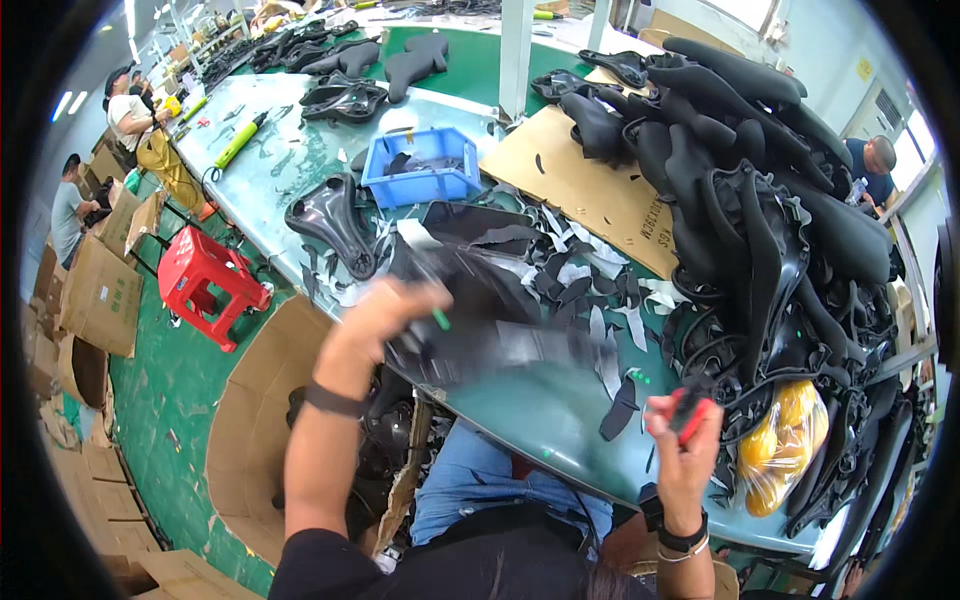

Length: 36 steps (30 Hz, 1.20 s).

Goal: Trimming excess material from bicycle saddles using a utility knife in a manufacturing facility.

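Over the near edge of the bench, my left hand (392, 312) is closed at the side of a black bicycle saddle piece (480, 345). Both are smeared by motion, and the saddle piece's outline is unclear. My right hand (686, 440), to the right and nearer me, is wrapped round a small red-and-black hand tool (690, 412); its working end cannot be made out. Black and pale trimmed scraps (575, 270) lie on the bench beyond the saddle piece. A glossy black saddle shell (335, 222) rests left of them.
A blue bin (420, 168) holds dark pieces. Black saddle parts (740, 190) are heaped high at right, behind a bag of yellow items (785, 445). Cardboard (585, 185) lies flat on the bench. A large carton (255, 425) and red stool (207, 285) stand left. Other people are farther off.
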Motion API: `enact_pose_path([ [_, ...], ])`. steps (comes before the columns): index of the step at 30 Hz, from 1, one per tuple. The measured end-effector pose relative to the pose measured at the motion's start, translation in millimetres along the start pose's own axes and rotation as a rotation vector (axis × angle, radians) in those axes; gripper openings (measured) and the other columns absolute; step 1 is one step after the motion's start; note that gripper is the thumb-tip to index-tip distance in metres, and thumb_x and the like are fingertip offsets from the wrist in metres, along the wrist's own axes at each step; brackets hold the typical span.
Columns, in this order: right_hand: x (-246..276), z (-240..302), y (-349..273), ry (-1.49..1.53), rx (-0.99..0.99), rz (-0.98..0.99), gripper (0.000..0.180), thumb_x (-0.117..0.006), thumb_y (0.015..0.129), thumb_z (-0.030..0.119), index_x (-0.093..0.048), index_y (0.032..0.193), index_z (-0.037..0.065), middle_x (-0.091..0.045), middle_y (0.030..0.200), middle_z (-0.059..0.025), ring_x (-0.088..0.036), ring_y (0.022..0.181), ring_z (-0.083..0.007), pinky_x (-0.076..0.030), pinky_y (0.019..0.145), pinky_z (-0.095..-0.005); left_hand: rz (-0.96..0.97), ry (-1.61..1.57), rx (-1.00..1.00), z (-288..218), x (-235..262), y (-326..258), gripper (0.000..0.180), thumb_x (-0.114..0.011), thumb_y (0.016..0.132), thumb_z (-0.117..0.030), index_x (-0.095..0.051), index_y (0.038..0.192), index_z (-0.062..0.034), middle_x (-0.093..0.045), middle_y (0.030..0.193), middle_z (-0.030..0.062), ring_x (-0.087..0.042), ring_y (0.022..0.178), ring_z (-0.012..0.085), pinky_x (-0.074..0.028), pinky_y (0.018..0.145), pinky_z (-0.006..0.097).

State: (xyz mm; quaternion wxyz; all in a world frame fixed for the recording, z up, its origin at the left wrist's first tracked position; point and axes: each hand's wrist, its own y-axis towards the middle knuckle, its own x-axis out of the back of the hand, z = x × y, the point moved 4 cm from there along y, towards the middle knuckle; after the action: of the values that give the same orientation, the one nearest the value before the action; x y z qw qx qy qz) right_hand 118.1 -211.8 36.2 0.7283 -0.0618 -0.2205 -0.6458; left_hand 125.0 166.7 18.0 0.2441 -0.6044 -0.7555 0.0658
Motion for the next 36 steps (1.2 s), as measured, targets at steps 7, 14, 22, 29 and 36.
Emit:
enact_pose_path([
  [7, -18.7, -20.9, -15.9, 0.331, -0.286, 0.075, 0.029, -0.059, 0.091, 0.006, -0.042, 0.115, 0.0, -0.065, 0.098, -0.0131, -0.066, 0.077, -0.0148, -0.054, 0.064, -0.0266, -0.22, -0.527, -0.519, -75.0, 43.8, 115.1, 0.053, -0.069, 0.087, -0.032, -0.052, 0.124, 0.0028, -0.063, 0.102, 0.008, -0.062, 0.094, 0.0222, -0.049, 0.081, 0.033],
  [14, -38.0, -57.5, -47.8, 0.38, -0.626, 0.194, 0.031, -0.06, 0.091, 0.009, -0.039, 0.112, 0.0, -0.066, 0.095, -0.0148, -0.067, 0.072, -0.0164, -0.054, 0.055, -0.028, -0.765, 0.771, -0.903, -151.4, -123.5, 228.1, 0.053, -0.062, 0.077, -0.004, -0.053, 0.127, -0.0193, -0.047, 0.131, 0.0156, -0.047, 0.118, 0.0346, -0.043, 0.09, 0.047],
  [22, -41.6, -72.1, -61.8, 0.368, -0.683, 0.227, 0.03, -0.068, 0.088, 0.023, -0.054, 0.106, 0.003, -0.066, 0.076, -0.0084, -0.06, 0.061, -0.0124, -0.049, 0.057, -0.0269, -0.801, 1.263, -1.159, -175.6, -134.1, 303.3, 0.039, -0.057, 0.083, -0.01, -0.058, 0.119, -0.0228, -0.041, 0.144, 0.007, -0.037, 0.134, 0.0263, -0.032, 0.097, 0.057],
  [29, -33.8, -70.7, -60.5, 0.371, -0.61, 0.27, 0.04, -0.06, 0.09, 0.008, -0.036, 0.12, -0.003, -0.065, 0.098, -0.0165, -0.066, 0.074, -0.0176, -0.055, 0.06, -0.028, -0.375, 0.888, -0.841, -218.4, -56.2, 184.1, 0.039, -0.059, 0.09, -0.026, -0.052, 0.122, -0.0042, -0.064, 0.104, 0.0229, -0.06, 0.099, 0.0409, -0.046, 0.084, 0.045],
  [36, -4.0, -80.0, -60.2, 0.627, -0.443, 0.01, 0.038, -0.057, 0.091, 0.006, -0.036, 0.122, -0.001, -0.062, 0.098, -0.0139, -0.062, 0.075, -0.0164, -0.053, 0.063, -0.0282, 0.076, -0.148, -0.503, -133.6, -43.0, 47.9, 0.044, -0.058, 0.094, -0.022, -0.048, 0.128, 0.0053, -0.061, 0.115, 0.0083, -0.058, 0.101, 0.0135, -0.045, 0.091, 0.027],
])
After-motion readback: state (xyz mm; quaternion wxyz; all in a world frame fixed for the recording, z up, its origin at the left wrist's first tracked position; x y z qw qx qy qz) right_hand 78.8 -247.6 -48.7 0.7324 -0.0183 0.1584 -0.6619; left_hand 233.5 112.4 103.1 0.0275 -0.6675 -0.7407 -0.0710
